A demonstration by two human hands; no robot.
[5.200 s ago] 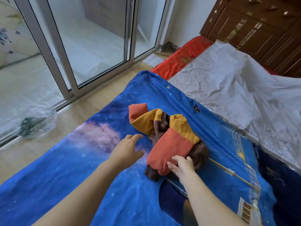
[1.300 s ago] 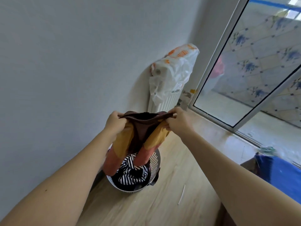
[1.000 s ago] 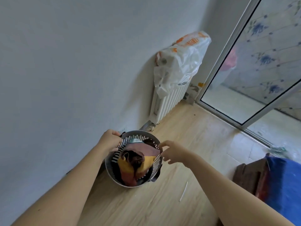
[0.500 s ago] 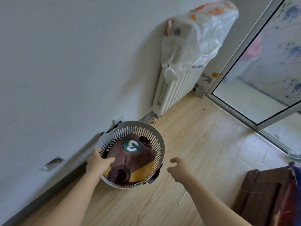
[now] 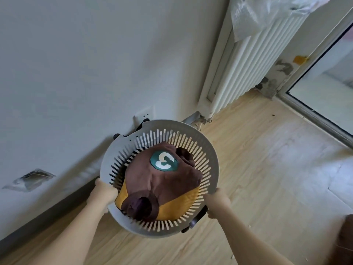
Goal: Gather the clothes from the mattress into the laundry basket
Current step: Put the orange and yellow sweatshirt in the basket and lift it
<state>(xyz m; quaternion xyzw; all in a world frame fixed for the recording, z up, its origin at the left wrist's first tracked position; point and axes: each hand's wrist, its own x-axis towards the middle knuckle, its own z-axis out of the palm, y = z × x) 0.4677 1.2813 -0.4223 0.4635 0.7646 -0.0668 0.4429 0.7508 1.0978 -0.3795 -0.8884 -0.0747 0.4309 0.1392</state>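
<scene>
A round grey slotted laundry basket point(image 5: 208, 148) fills the middle of the head view, close to the wall. Inside lies a brown and yellow garment point(image 5: 162, 186) with a green patch bearing a white 3; a striped cloth peeks out under it at the far left. My left hand point(image 5: 104, 192) grips the basket's left rim. My right hand point(image 5: 217, 202) grips the right rim beside a dark handle fitting. The mattress is out of view.
A white wall point(image 5: 76, 73) stands directly behind the basket. A white radiator point(image 5: 246, 62) with a plastic bag on top is at the upper right, next to a glass sliding door point(image 5: 328, 88). Wooden floor point(image 5: 277, 169) spreads to the right. A brown item point(image 5: 343, 243) is at the bottom right edge.
The garment went from the mattress into the basket. My right hand, free half a second ago, now grips the right rim; both hands hold the basket, which sits closer to the camera.
</scene>
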